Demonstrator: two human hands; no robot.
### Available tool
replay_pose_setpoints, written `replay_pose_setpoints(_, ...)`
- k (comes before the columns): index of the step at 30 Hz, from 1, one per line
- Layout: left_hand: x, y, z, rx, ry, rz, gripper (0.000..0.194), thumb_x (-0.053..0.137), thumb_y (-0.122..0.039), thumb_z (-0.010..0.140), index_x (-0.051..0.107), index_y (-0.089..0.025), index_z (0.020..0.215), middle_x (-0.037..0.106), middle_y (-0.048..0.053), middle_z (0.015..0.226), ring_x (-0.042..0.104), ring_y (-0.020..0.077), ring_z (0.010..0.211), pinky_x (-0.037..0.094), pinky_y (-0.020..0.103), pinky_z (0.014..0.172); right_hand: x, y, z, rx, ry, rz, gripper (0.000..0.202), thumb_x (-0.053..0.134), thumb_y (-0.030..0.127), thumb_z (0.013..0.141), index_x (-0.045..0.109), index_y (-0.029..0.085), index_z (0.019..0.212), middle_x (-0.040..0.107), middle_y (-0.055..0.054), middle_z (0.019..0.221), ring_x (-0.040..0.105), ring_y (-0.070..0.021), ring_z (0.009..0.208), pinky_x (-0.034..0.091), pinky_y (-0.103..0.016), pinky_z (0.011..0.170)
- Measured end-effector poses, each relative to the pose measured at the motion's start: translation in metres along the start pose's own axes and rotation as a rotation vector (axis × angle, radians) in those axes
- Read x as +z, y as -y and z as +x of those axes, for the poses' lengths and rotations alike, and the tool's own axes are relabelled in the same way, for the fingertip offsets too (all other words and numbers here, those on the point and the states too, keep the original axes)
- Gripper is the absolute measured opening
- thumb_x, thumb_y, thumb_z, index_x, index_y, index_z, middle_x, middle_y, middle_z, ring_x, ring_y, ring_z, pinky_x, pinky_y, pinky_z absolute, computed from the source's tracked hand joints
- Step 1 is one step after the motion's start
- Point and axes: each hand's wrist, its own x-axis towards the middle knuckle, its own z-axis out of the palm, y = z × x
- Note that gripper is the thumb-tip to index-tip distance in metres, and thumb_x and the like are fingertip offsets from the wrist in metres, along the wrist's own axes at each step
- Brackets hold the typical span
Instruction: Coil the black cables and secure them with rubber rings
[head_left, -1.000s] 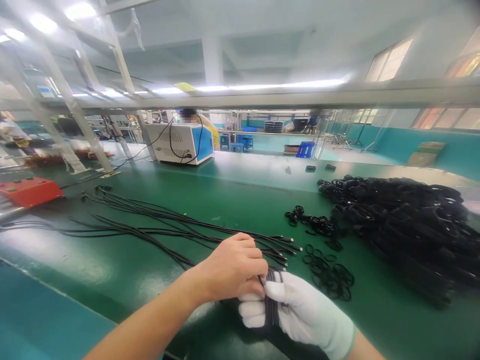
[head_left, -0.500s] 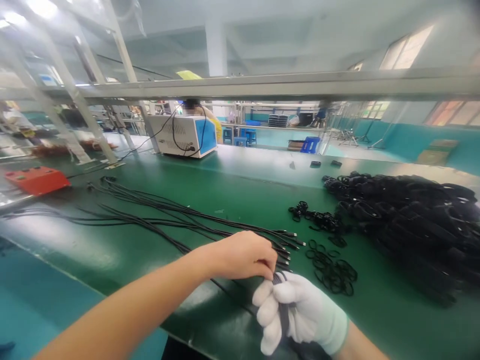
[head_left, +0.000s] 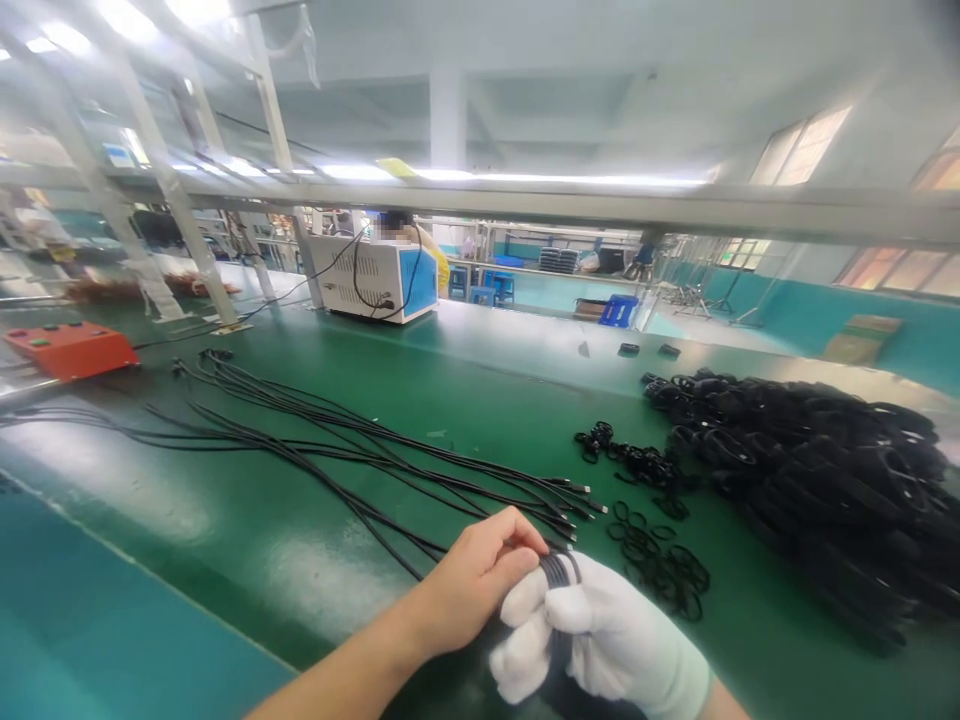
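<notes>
My right hand (head_left: 611, 625), in a white glove, is closed around a coiled black cable (head_left: 555, 572), whose loops lie side by side over the fingers. Part of the coil hangs below the glove and is partly hidden by it. My bare left hand (head_left: 491, 570) meets the coil from the left, its thumb and fingers pinched at the loops. Just beyond both hands, a bundle of straight black cables (head_left: 337, 450) stretches across the bench, with metal-tipped plugs at its right end. Small black rings (head_left: 652, 550) lie to the right of the gloved hand.
A large heap of black coiled cables (head_left: 810, 480) covers the right of the green bench (head_left: 247, 520). A small black pile (head_left: 645, 465) sits beside it. A white-and-blue machine (head_left: 375, 280) stands at the back, a red box (head_left: 71, 350) at left. A shelf beam (head_left: 525, 205) runs overhead.
My left hand has come lower and nearer to me, bending round the coil. The gloved hand keeps its hold, shifted slightly. The camera view has tilted up a little.
</notes>
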Motion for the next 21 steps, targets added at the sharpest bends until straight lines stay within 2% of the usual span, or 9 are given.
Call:
replay_pose_setpoints(3, 0.002, 0.005, -0.001, -0.038, 0.073, -0.131, 0.011, 0.046, -0.02, 0.085, 0.051, -0.018, 0.095, 0.05, -0.003, 0.074, 0.045, 0.009, 0.064, 0.038, 0.02, 0.059, 0.001, 0.005, -0.002, 0.001, 0.039, -0.098, 0.035, 0.059, 0.032, 0.074, 0.065, 0.001, 0.088, 0.069, -0.018, 0.073, 0.067, -0.0247, 0.069, 0.049, -0.038, 0.07)
replay_pose_setpoints(6, 0.006, 0.006, -0.003, -0.022, 0.061, -0.159, 0.014, 0.052, -0.015, 0.081, 0.048, -0.017, 0.094, 0.049, -0.003, 0.075, 0.045, 0.0085, 0.064, 0.037, 0.019, 0.058, 0.003, 0.008, -0.003, 0.014, 0.055, -0.133, 0.033, 0.057, 0.031, 0.073, 0.067, 0.001, 0.083, 0.068, -0.016, 0.069, 0.067, -0.0232, 0.067, 0.05, -0.037, 0.068)
replay_pose_setpoints(10, 0.017, 0.006, -0.007, 0.022, -0.054, -0.088, 0.015, 0.053, -0.01, 0.077, 0.047, -0.018, 0.088, 0.048, -0.004, 0.074, 0.041, 0.0078, 0.062, 0.037, 0.019, 0.058, 0.006, 0.014, -0.006, 0.025, 0.097, -0.266, 0.029, 0.052, 0.026, 0.076, 0.067, 0.002, 0.08, 0.065, -0.012, 0.063, 0.064, -0.0201, 0.063, 0.049, -0.036, 0.07)
replay_pose_setpoints(14, 0.03, 0.009, -0.012, 0.083, -0.191, -0.079, 0.013, 0.053, -0.008, 0.076, 0.049, -0.018, 0.083, 0.05, -0.002, 0.08, 0.045, 0.0085, 0.065, 0.04, 0.02, 0.058, 0.011, 0.022, -0.01, 0.032, 0.109, -0.376, 0.021, 0.054, 0.021, 0.073, 0.068, 0.006, 0.07, 0.062, -0.007, 0.058, 0.059, -0.0162, 0.062, 0.046, -0.028, 0.065)
replay_pose_setpoints(17, 0.038, 0.011, -0.014, 0.156, -0.282, -0.061, 0.011, 0.054, -0.008, 0.075, 0.051, -0.018, 0.08, 0.052, 0.0, 0.082, 0.05, 0.01, 0.068, 0.042, 0.02, 0.06, 0.014, 0.025, -0.015, 0.066, 0.09, -0.421, 0.018, 0.059, 0.021, 0.07, 0.068, 0.007, 0.076, 0.062, -0.006, 0.064, 0.055, -0.0134, 0.06, 0.042, -0.024, 0.06)
replay_pose_setpoints(21, 0.046, 0.013, -0.014, 0.259, -0.379, -0.007, 0.01, 0.054, -0.008, 0.075, 0.055, -0.018, 0.077, 0.055, 0.0, 0.077, 0.054, 0.0115, 0.068, 0.044, 0.021, 0.059, 0.017, 0.026, -0.019, 0.098, 0.049, -0.474, 0.023, 0.059, 0.028, 0.072, 0.066, 0.007, 0.073, 0.061, -0.007, 0.07, 0.052, -0.0128, 0.06, 0.04, -0.024, 0.06)
